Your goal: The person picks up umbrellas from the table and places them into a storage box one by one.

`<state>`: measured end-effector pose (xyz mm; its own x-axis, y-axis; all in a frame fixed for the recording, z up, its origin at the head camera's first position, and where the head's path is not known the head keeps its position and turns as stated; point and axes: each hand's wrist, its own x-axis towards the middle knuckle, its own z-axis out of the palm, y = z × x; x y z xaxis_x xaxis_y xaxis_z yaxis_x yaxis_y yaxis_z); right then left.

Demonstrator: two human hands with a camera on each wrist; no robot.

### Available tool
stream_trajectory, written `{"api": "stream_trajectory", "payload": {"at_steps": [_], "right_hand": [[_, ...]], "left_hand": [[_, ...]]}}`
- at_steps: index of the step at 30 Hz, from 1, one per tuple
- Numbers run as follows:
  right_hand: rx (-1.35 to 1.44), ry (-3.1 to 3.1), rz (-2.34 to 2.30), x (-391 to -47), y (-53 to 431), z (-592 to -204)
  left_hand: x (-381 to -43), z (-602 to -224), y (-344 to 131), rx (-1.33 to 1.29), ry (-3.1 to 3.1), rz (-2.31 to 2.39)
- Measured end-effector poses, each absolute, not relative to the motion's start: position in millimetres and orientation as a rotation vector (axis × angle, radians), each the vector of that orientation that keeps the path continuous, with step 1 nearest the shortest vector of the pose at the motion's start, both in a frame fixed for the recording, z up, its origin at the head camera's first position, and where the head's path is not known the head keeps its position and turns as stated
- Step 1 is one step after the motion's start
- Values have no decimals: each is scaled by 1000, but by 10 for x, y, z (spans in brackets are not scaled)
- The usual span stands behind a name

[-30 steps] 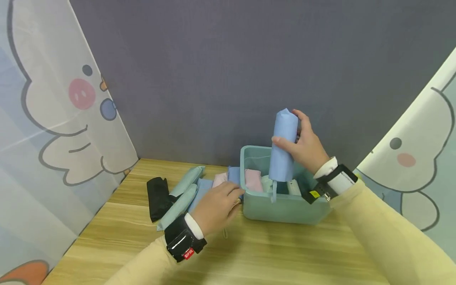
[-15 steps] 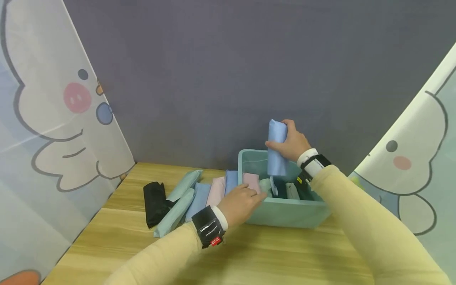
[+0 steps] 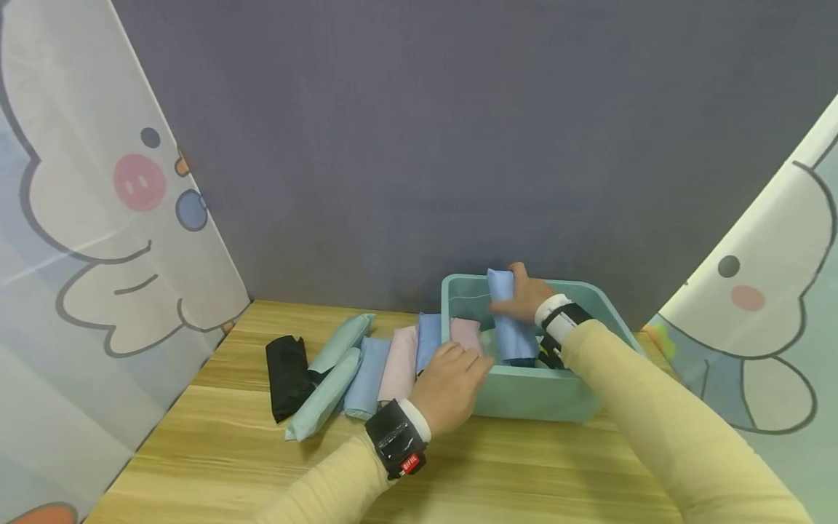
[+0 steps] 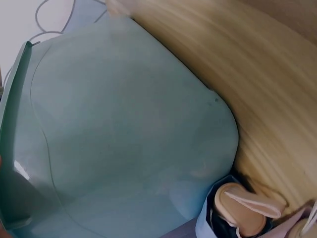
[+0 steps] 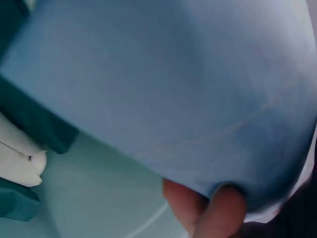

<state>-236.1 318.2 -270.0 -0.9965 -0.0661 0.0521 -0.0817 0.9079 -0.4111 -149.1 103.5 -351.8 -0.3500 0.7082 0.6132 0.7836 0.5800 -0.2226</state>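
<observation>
My right hand (image 3: 527, 298) grips a blue folded umbrella (image 3: 513, 338) in its sleeve, nearly upright, its lower end inside the green bin (image 3: 540, 397). The right wrist view has the blue sleeve filling most of the frame, with fingertips (image 5: 225, 210) at its edge. At the bin's near left corner, my left hand (image 3: 452, 389) holds the rim with curled fingers. The left wrist view mostly takes in the bin's outer wall (image 4: 129, 124). Inside the bin lies a pink umbrella (image 3: 465, 333); other contents are partly hidden by the blue one.
Left of the bin, a row of sleeved umbrellas lies on the wooden table (image 3: 216, 422): blue (image 3: 366, 378), pink (image 3: 399, 364), light green (image 3: 327, 397) and black (image 3: 286, 378). A grey panel (image 3: 393, 145) stands behind. One umbrella shows a beige handle (image 4: 240, 210) with a strap.
My right hand has lowered the blue umbrella from above the bin into it. My left hand has moved right, from beside the row of umbrellas to the bin's rim.
</observation>
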Motion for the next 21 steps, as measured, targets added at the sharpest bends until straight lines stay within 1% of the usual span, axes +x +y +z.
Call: {"api": "stream_trajectory", "payload": {"at_steps": [9,16,21], "right_hand": [[185,-3250,537,-2513,3259,-3067],[86,-3385,662,-2451,3125,-3025],[75,-3439,627,-2475,3087,-3040]], "left_hand": [[-1494,-3572,1062,-1146,-2122,-160],[-1474,-3551,1065,-1143,-2173,-187],[-1483,-3553,1066,-1135,-2141,-169]]}}
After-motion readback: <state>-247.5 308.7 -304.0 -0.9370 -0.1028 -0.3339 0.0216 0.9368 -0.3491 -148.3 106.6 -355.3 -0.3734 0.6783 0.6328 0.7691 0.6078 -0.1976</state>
